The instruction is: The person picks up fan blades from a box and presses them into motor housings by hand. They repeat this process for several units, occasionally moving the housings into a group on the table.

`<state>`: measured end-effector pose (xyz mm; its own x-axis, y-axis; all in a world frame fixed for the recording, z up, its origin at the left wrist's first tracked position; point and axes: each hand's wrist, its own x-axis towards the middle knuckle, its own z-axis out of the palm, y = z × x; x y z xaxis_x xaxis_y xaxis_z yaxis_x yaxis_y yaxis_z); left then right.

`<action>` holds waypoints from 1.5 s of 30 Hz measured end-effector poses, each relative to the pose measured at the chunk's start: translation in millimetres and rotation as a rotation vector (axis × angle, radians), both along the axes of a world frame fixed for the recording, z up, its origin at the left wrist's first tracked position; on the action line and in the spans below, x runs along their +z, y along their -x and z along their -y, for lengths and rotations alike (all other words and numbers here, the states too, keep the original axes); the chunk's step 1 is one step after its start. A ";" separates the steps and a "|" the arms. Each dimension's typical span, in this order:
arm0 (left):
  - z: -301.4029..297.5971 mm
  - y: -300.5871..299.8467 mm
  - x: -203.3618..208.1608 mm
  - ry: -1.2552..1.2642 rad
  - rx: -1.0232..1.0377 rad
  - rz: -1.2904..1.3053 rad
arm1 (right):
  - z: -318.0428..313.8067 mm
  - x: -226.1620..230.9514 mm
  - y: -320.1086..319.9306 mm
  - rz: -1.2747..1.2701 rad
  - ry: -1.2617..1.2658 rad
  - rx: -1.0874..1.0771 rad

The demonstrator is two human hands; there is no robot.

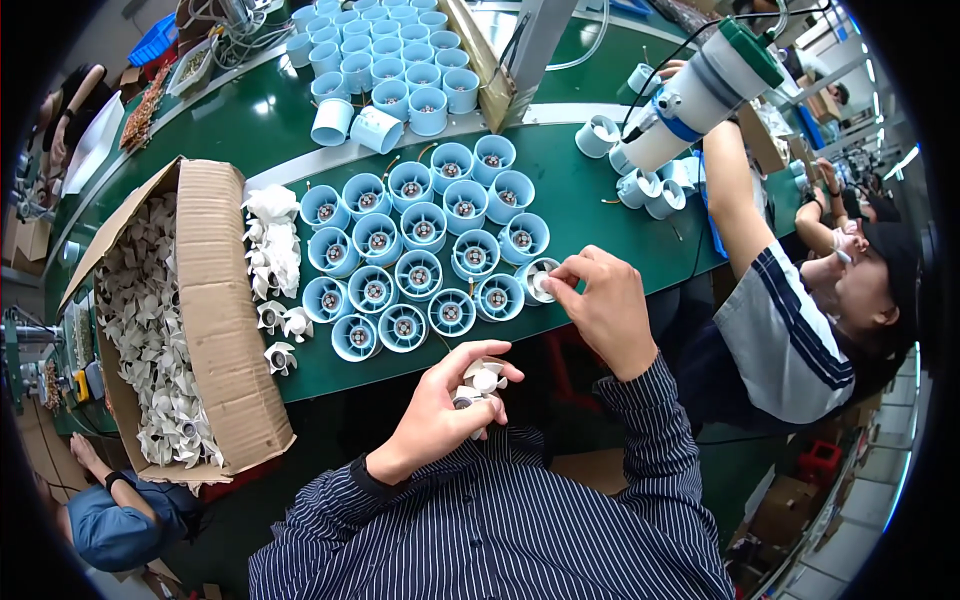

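Note:
My left hand (pixel 447 408) is closed around a few small white fan impellers (pixel 484 378), held in front of my body off the table edge. With thumb and index finger together, my right hand (pixel 606 300) is on a white impeller (pixel 540 281) inside the light blue cup-shaped housing at the right end of the group. The fingertips partly cover that impeller. Several more blue housings (pixel 421 228) stand upright to the left, their open tops showing spokes and a motor hub. Loose impellers (pixel 283 357) lie on the table left of them.
A cardboard box (pixel 215 330) full of white impellers stands at the left. Farther back, many blue housings (pixel 390 60) crowd together, a few tipped over. A co-worker (pixel 790 330) sits at the right beside a white cylinder with a green cap (pixel 700 90). The green table (pixel 345 375) ends before me.

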<state>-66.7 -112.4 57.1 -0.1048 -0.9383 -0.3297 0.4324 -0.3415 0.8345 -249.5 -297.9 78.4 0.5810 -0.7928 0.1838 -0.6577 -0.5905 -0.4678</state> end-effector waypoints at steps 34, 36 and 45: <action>-29.8 -3.5 -41.1 -0.290 0.070 -0.474 | -7.6 -2.2 -23.6 0.219 -0.139 0.170; -30.7 -4.1 -39.9 -0.252 0.048 -0.449 | -8.1 -5.0 -25.5 0.155 -0.095 0.185; -22.2 -6.7 -22.7 -0.048 -0.028 -0.008 | -15.5 -3.1 -29.7 0.082 0.000 0.208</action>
